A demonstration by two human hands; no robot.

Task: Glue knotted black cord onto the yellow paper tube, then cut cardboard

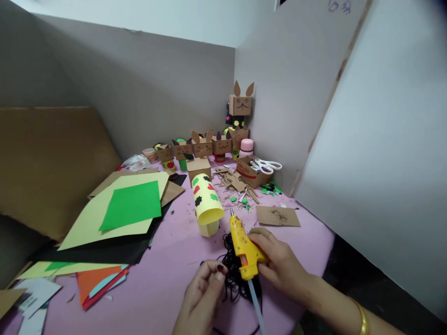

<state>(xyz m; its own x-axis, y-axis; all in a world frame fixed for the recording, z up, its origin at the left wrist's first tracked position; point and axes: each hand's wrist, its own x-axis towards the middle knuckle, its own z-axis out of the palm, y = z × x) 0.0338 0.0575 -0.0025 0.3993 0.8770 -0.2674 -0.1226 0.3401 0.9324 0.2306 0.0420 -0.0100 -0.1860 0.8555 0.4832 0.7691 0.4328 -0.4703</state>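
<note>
My right hand point(279, 256) is wrapped round the handle of a yellow hot glue gun point(239, 239). Its metal nozzle points away from me and a translucent glue stick point(256, 302) trails out of its back end. My left hand point(204, 291) is closed in a pinch, low and left of the gun. Between thumb and fingertip is a small dark piece with some red, too small to name. A tangle of black cord point(231, 284) lies under and between the hands. Beyond stands a yellow paper tube point(206, 204) with coloured flower and heart cut-outs, tilted against a cardboard box point(198, 167).
Paper sheets point(132, 204) are stacked at left. Cardboard scraps point(237, 182) and a brown card point(278, 216) lie right of the tube. White scissors point(267, 166) rest in a small carton point(253, 174). Box-headed cardboard figures point(202, 146) and a pink bottle point(246, 146) line the back, near grey partitions.
</note>
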